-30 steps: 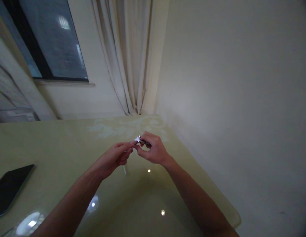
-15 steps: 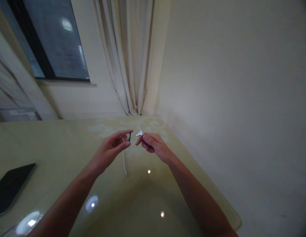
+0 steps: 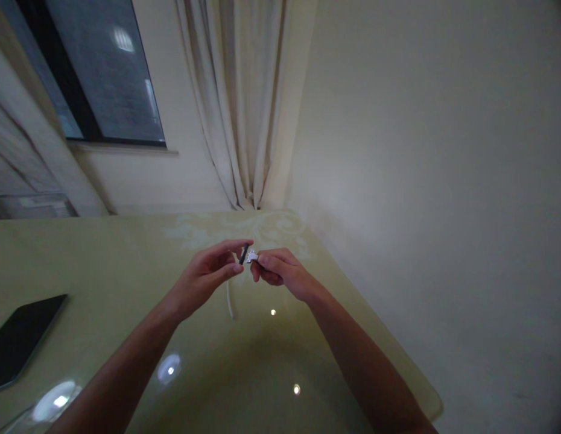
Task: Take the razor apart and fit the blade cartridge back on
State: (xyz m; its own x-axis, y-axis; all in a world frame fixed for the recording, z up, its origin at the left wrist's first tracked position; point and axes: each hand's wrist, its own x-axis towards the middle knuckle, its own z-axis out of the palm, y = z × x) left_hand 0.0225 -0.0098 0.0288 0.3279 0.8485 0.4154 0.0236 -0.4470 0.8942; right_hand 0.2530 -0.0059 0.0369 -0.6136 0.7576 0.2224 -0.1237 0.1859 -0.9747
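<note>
Hands meet above table (image 3: 126, 265): our left hand (image 3: 203, 280) pinches dark cap (image 3: 243, 254), right hand (image 3: 280, 274) pinches silver plug (image 3: 252, 257); tips touching, not yet joined; we judge pressing together remains.

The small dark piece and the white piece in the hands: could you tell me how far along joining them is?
Done: both are picked up, above the table. In hand: the left hand pinches the small dark piece, the right hand the white piece; they meet end to end. Left: whether they are seated cannot be told.
</note>
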